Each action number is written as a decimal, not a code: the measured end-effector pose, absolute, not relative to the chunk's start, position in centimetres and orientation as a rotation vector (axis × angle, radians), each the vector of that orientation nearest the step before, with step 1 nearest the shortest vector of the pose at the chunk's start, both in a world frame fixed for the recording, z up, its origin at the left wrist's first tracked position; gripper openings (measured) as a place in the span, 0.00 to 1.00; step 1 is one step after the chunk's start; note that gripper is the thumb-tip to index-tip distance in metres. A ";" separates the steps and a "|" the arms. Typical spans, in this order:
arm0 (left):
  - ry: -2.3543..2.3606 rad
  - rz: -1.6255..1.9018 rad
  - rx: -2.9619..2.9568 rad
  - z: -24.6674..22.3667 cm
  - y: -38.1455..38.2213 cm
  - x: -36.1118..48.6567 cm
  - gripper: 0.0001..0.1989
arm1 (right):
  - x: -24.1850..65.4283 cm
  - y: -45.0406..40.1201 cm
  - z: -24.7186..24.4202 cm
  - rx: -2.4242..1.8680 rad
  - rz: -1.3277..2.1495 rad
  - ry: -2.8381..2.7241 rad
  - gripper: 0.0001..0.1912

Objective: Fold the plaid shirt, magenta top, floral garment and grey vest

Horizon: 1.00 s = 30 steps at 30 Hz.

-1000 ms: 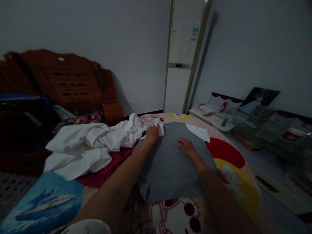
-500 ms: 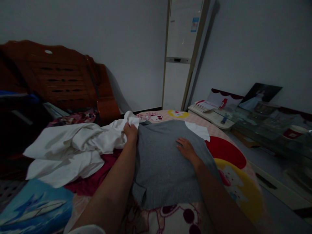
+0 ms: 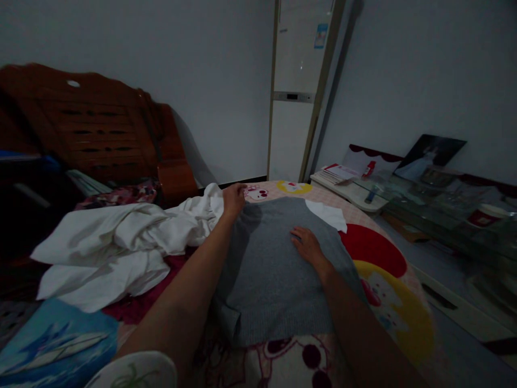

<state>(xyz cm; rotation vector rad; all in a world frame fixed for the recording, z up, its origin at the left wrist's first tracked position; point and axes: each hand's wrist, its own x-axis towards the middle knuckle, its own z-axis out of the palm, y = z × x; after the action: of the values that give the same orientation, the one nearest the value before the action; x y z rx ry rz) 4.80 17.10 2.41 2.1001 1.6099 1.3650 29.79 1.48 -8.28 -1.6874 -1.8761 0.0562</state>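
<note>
A grey knit garment (image 3: 278, 258) with a ribbed hem lies spread on a patterned cover (image 3: 254, 372). My right hand (image 3: 307, 246) rests on its upper right part, fingers loosely stretched and holding nothing. At the garment's far left corner is my left hand (image 3: 234, 199), its fingers pointing right and a little apart, partly hidden by the back of the hand. Just left of that hand, a crumpled white cloth (image 3: 133, 231) is heaped over a dark red cloth (image 3: 135, 299). A white piece of fabric (image 3: 329, 214) shows past the garment's far right edge.
A blue printed item (image 3: 56, 345) lies front left. Behind the white heap stands a wooden bench back (image 3: 92, 126). To the right is a glass-topped table (image 3: 436, 199) with papers (image 3: 337, 173), a paper cup (image 3: 487, 216) and a photo (image 3: 430, 153). A tall white cabinet unit (image 3: 293, 129) stands behind.
My left hand has let go of the white cloth and moved right to the grey garment's far left corner. My right hand stays on the garment. The view has shifted slightly.
</note>
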 end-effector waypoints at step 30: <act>1.759 0.484 2.443 1.7 17.3 9.8 0.16 | 29.4 1.2 -7.9 -1.709 0.096 -1.829 0.16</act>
<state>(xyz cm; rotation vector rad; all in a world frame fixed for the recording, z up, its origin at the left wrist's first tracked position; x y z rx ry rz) 9.84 17.33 1.73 2.4433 1.7592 0.4835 29.39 1.25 -7.91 -1.7094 -1.8288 0.0961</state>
